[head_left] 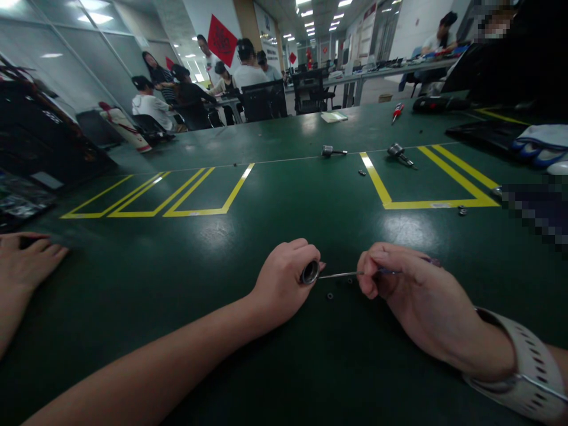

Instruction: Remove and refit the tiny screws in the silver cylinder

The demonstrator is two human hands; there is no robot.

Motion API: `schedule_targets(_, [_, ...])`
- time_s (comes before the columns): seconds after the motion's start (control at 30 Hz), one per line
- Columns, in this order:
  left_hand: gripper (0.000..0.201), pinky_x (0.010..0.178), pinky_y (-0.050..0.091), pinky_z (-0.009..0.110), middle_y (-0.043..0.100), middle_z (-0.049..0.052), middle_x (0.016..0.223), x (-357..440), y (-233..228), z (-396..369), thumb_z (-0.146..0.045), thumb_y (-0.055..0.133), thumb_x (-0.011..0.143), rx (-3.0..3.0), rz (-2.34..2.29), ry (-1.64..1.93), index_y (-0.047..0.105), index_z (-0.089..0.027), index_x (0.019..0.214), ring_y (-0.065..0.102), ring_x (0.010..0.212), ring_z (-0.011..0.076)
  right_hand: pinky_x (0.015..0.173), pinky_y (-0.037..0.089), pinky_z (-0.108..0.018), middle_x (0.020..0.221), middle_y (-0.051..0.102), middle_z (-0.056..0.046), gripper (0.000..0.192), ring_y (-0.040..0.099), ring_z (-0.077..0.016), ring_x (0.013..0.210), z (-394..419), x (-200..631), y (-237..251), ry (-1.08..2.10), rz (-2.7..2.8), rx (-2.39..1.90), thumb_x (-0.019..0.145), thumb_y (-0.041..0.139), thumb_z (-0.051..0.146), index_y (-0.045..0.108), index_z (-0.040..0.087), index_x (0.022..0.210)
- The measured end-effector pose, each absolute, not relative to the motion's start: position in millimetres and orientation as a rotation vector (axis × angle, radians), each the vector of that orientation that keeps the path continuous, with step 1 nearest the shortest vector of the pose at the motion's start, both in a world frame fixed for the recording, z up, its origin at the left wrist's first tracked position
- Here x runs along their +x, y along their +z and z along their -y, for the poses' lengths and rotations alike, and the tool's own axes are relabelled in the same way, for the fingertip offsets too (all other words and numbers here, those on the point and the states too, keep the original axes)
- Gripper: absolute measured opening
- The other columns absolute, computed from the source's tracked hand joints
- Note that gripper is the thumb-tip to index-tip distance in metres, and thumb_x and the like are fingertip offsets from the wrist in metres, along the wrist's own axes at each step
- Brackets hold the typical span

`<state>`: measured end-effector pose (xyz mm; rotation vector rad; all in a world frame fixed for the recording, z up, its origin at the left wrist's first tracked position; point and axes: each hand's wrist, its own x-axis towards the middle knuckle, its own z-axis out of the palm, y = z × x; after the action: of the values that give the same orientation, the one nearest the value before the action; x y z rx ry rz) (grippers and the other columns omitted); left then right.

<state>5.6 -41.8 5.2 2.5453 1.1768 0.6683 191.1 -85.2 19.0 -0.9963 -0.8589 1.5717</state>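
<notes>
left hand (286, 284), center of frame: bare, ungloved. left forearm (168, 361), bottom left to center: bare along its whole visible length, slim, smooth outline. right hand (412, 296), right of center: also bare, slender fingers. right wrist, lower right: wide strap (535, 361), off-white to cream, looks like a watch band, wraps round the wrist. rows of small dark oval holes punched through it, rounded edges, matte look. thin silvery line (541, 387) crosses the strap near the lower right edge, can't tell what part. small bit of bare right forearm (560, 361) past the strap, cut off by frame edge.
</notes>
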Motion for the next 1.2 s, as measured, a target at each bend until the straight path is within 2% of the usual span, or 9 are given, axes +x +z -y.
schedule_targets(0.17, [0.015, 0.054, 0.034, 0.024, 0.049, -0.003, 0.067, 4.9, 3.7, 42.1, -0.016, 0.056, 0.080, 2.497, -1.208, 0.778, 0.048, -0.018, 0.068, 0.046, 0.060, 0.0106, 0.057, 0.043, -0.026, 0.062, 0.059, -0.001, 0.019, 0.053, -0.0137, 0.061, 82.9, 191.2, 18.4, 1.388, 0.924, -1.079, 0.076, 0.057, 0.030, 0.063, 0.019, 0.062])
schedule_targets(0.33, [0.016, 0.056, 0.037, 0.023, 0.051, -0.003, 0.072, 5.5, 4.2, 41.4, -0.019, 0.063, 0.074, 2.419, -1.364, 0.958, 0.048, -0.018, 0.078, 0.048, 0.064, 0.0112, 0.077, 0.045, -0.035, 0.090, 0.065, -0.003, 0.020, 0.059, -0.0207, 0.088, 81.4, 190.6, 14.1, 1.156, 1.178, -1.339, 0.079, 0.061, 0.040, 0.065, 0.023, 0.087])
schedule_targets(0.47, [0.017, 0.059, 0.039, 0.024, 0.050, -0.002, 0.075, 6.6, 6.5, 41.3, -0.016, 0.060, 0.074, 2.361, -1.445, 1.147, 0.046, -0.018, 0.084, 0.048, 0.066, 0.0113, 0.075, 0.047, -0.036, 0.103, 0.064, -0.004, 0.024, 0.058, -0.0229, 0.094, 84.4, 189.5, 17.4, 1.032, 1.425, -1.478, 0.083, 0.055, 0.041, 0.063, 0.024, 0.098])
schedule_targets(0.6, [0.016, 0.058, 0.039, 0.023, 0.050, -0.003, 0.074, 6.3, 6.3, 42.5, -0.017, 0.059, 0.076, 2.354, -1.438, 1.219, 0.046, -0.019, 0.085, 0.048, 0.064, 0.0108, 0.066, 0.050, -0.033, 0.097, 0.065, -0.005, 0.020, 0.060, -0.0223, 0.088, 89.1, 189.5, 24.4, 0.951, 1.485, -1.468, 0.084, 0.053, 0.037, 0.062, 0.023, 0.095])
schedule_targets(0.7, [0.015, 0.057, 0.039, 0.023, 0.050, -0.003, 0.074, 5.8, 4.9, 43.2, -0.018, 0.059, 0.078, 2.359, -1.438, 1.198, 0.046, -0.019, 0.086, 0.048, 0.064, 0.0107, 0.067, 0.050, -0.034, 0.095, 0.065, -0.005, 0.017, 0.061, -0.0220, 0.085, 85.3, 192.1, 24.4, 0.836, 1.540, -1.462, 0.084, 0.052, 0.033, 0.061, 0.022, 0.094])
schedule_targets(0.8, [0.016, 0.057, 0.039, 0.023, 0.050, -0.003, 0.075, 5.3, 4.3, 42.9, -0.020, 0.059, 0.079, 2.348, -1.438, 1.228, 0.046, -0.020, 0.087, 0.048, 0.064, 0.0106, 0.076, 0.050, -0.039, 0.104, 0.062, -0.007, 0.020, 0.060, -0.0240, 0.093, 73.7, 195.7, 17.7, 0.785, 1.598, -1.492, 0.086, 0.048, 0.031, 0.057, 0.021, 0.100])
schedule_targets(0.93, [0.016, 0.060, 0.039, 0.024, 0.050, -0.002, 0.079, 4.7, 6.1, 42.0, -0.022, 0.059, 0.080, 2.361, -1.401, 1.315, 0.046, -0.020, 0.088, 0.048, 0.069, 0.0119, 0.092, 0.042, -0.046, 0.114, 0.058, -0.010, 0.017, 0.053, -0.0254, 0.109, 60.0, 197.9, 6.3, 0.818, 1.683, -1.486, 0.087, 0.045, 0.027, 0.051, 0.020, 0.102])
schedule_targets(1.13, [0.016, 0.071, 0.041, 0.029, 0.055, 0.001, 0.088, 1.8, 12.3, 39.4, -0.026, 0.059, 0.081, 2.365, -1.400, 1.350, 0.049, -0.021, 0.092, 0.051, 0.081, 0.0160, 0.095, 0.041, -0.050, 0.105, 0.061, -0.007, 0.014, 0.058, -0.0230, 0.104, 75.0, 186.8, 6.9, 0.968, 1.971, -1.241, 0.089, 0.046, 0.026, 0.053, 0.022, 0.100])
schedule_targets(1.2, [0.017, 0.075, 0.041, 0.031, 0.058, 0.002, 0.091, -0.6, 13.7, 37.0, -0.028, 0.060, 0.081, 2.347, -1.446, 1.345, 0.050, -0.022, 0.093, 0.052, 0.085, 0.0177, 0.103, 0.033, -0.051, 0.103, 0.065, -0.004, 0.013, 0.058, -0.0219, 0.108, 85.1, 182.0, 9.8, 1.008, 2.135, -1.052, 0.087, 0.048, 0.016, 0.056, 0.023, 0.094])
